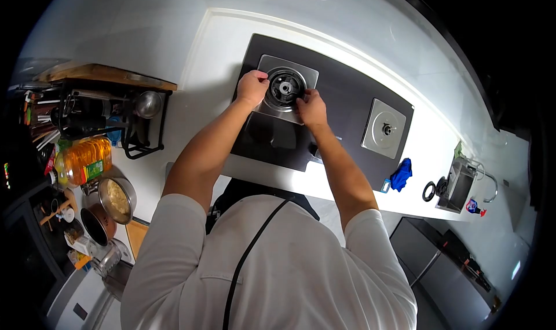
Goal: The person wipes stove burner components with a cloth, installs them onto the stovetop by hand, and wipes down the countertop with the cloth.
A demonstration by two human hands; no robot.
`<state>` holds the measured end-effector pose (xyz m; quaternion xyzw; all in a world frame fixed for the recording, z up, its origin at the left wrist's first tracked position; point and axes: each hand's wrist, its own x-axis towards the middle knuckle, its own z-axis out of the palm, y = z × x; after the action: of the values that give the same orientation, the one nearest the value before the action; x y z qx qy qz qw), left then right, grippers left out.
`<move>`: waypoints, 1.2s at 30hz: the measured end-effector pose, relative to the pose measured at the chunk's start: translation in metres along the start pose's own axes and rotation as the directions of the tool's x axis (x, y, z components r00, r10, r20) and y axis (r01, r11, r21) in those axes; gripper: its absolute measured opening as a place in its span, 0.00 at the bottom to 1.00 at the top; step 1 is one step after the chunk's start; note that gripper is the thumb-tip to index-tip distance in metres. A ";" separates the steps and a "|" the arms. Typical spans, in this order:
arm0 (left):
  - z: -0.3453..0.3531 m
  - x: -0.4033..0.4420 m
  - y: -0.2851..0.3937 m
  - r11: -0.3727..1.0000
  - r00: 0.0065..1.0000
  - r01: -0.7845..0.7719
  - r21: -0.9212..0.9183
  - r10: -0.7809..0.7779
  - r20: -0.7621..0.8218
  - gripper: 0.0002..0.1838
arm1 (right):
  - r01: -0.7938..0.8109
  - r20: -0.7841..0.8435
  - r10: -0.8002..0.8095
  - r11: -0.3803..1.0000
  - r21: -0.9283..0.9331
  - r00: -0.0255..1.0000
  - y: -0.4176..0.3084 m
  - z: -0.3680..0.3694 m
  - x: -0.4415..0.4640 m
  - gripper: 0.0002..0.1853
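Both forearms reach up over the dark cooktop (341, 91), the left one angled toward one o'clock and the right one toward eleven, with the elbows apart and the hands converging on the black burner ring (285, 88). The left hand (253, 88) is palm down, fingers curled inward, its fingertips and thumb pinching the ring's edge between nine and ten o'clock. The right hand (313, 108) bends in from the other side, its fingers drawn together and pinching the edge near four o'clock. The ring lies over the square metal plate (310, 74); whether it rests fully on that plate cannot be told. Between three and four o'clock from the ring, a second metal plate (375, 139) bears a small burner (387, 129). Farther along, near four o'clock, a blue cloth (401, 175) lies on the white bench (229, 26), just beside the cooktop's edge, and beyond it a loose black ring (428, 191) lies near the sink (457, 185). Toward eight o'clock are an oil bottle (87, 159) and a pot of pale food (116, 200), well apart from both hands.
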<state>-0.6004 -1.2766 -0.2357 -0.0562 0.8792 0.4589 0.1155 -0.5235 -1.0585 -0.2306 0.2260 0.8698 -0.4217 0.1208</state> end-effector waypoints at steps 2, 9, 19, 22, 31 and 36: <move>-0.003 -0.002 0.001 0.999 1.000 -0.026 0.039 0.026 -0.003 0.15 | 0.000 0.014 0.000 1.000 -0.026 1.000 -0.002 -0.001 0.001 0.27; -0.003 -0.001 0.004 0.998 1.000 0.000 0.070 0.000 0.004 0.15 | 0.008 0.033 -0.005 0.996 -0.092 0.999 -0.021 -0.014 -0.007 0.29; 0.002 0.004 0.002 0.996 0.995 -0.090 0.008 0.090 -0.028 0.15 | 0.044 0.063 -0.035 0.988 -0.149 0.997 -0.029 -0.013 -0.019 0.32; 0.003 0.005 -0.003 0.996 0.995 -0.092 -0.009 0.092 -0.035 0.14 | 0.057 0.045 -0.051 0.988 -0.145 0.998 -0.030 -0.013 -0.020 0.32; 0.001 0.004 -0.002 0.994 0.995 -0.101 0.034 0.101 -0.019 0.14 | 0.062 0.058 -0.053 0.983 -0.172 0.997 -0.029 -0.014 -0.018 0.34; -0.007 -0.002 0.003 0.992 0.996 -0.081 0.092 0.077 0.049 0.14 | 0.041 0.074 -0.030 0.987 -0.155 0.997 -0.029 -0.015 -0.016 0.33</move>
<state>-0.6004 -1.2802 -0.2290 -0.0055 0.8985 0.4224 0.1198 -0.5241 -1.0668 -0.1947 0.1852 0.8991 -0.3622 0.1613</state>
